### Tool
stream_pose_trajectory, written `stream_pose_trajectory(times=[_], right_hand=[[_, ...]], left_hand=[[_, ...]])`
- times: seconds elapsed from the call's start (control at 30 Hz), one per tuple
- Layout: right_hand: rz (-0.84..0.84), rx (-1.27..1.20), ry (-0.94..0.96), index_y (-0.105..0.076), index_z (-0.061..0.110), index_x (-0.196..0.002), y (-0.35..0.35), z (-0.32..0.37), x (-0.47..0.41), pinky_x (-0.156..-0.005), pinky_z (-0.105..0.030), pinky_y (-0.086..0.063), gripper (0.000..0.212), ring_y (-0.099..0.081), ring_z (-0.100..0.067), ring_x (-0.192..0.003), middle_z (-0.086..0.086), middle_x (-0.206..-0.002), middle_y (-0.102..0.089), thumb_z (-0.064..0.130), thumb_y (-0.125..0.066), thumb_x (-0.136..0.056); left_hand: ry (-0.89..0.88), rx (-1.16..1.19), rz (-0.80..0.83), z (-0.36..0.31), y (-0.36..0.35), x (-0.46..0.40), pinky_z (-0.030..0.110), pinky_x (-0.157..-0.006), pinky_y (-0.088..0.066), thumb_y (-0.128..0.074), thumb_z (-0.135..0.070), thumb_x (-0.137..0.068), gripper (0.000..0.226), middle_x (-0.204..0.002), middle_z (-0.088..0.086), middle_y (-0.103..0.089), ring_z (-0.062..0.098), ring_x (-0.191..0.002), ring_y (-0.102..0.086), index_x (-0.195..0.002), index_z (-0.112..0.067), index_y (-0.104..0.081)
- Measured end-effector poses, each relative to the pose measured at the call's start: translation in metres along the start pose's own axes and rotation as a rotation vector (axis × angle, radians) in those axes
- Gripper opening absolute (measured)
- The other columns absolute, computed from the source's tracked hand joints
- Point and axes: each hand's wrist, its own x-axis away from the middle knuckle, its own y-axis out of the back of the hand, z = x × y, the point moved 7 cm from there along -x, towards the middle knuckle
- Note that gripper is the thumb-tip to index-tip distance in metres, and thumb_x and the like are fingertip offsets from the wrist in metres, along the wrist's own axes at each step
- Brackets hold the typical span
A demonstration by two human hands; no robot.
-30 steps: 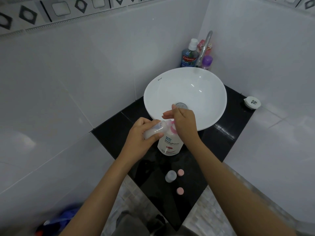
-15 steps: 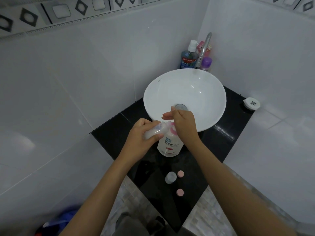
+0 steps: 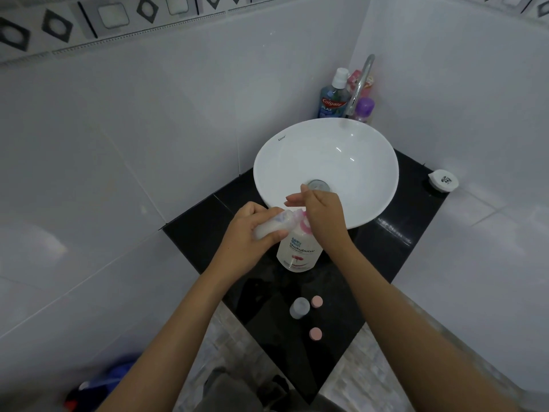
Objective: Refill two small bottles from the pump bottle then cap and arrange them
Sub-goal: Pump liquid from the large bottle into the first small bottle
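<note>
While left hand (image 3: 252, 233) grips small translucent plastic bottle (image 3: 274, 226) tilted at frame centre, mouth against pink pump head, right hand (image 3: 322, 215) presses palm down on white pump bottle (image 3: 300, 251), fingers loosely extended. Pump bottle stands on black counter (image 3: 401, 233), just below white round basin (image 3: 326, 162). Second small clear bottle (image 3: 299, 307) upright lower centre, two pink round caps (image 3: 317, 301) beside it.

One head-worn wide-angle view only, so no second view shares anything; looks forward and steeply down from above the black counter (image 3: 395, 257); faces into a tiled corner, white basin (image 3: 350, 162) near frame centre, faucet (image 3: 361, 84) at the far side; close range, both forearms enter from the bottom edge; wall lines bow toward the edges.
</note>
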Motion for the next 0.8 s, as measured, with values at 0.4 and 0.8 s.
stream_pose_trajectory(times=[0.4,0.8], right_hand=[[-0.017,-0.007,0.018,-0.073,0.0,-0.089,0.007,0.01,0.0,-0.075,-0.016,-0.048,0.04,-0.064,-0.007,-0.073,-0.009,-0.085,-0.073,0.024,-0.043,-0.099],[0.05,0.035,-0.013,-0.073,0.001,-0.092,0.002,0.003,-0.001,-0.079,-0.023,-0.048,0.04,-0.065,-0.015,-0.083,-0.011,-0.092,-0.074,0.026,-0.043,-0.098]], left_hand=[[-0.017,0.005,-0.006,-0.006,0.005,0.001,0.012,-0.077,-0.038,-0.066,-0.03,-0.084,0.044,-0.1,-0.008,-0.048,0.002,-0.095,-0.048,-0.126,-0.026,-0.058],[0.004,0.0,0.001,-0.001,0.0,0.0,0.015,-0.08,-0.039,-0.067,-0.03,-0.082,0.044,-0.102,-0.006,-0.049,0.005,-0.096,-0.05,-0.126,-0.025,-0.059]])
